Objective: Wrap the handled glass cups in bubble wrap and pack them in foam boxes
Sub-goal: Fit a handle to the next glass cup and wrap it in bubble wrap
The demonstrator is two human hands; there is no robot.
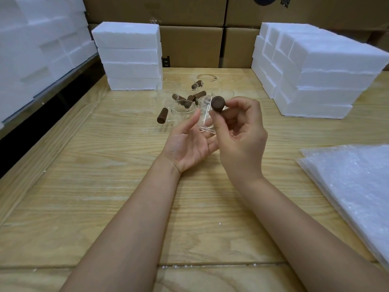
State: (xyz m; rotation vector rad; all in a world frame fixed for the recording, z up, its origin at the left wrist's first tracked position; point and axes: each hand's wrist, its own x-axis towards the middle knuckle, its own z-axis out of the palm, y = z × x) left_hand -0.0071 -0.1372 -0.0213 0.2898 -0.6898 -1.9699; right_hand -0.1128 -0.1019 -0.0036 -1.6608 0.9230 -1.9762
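Brown handle (218, 104) of glass cup (205, 117) between right hand (242, 142) fingertips, beside left hand (187, 145).

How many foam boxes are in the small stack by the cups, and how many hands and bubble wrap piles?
Foam boxes in the small stack: 4
Hands: 2, the left hand and the right hand, which pinches a brown handle
Bubble wrap piles: 1
Total: 7
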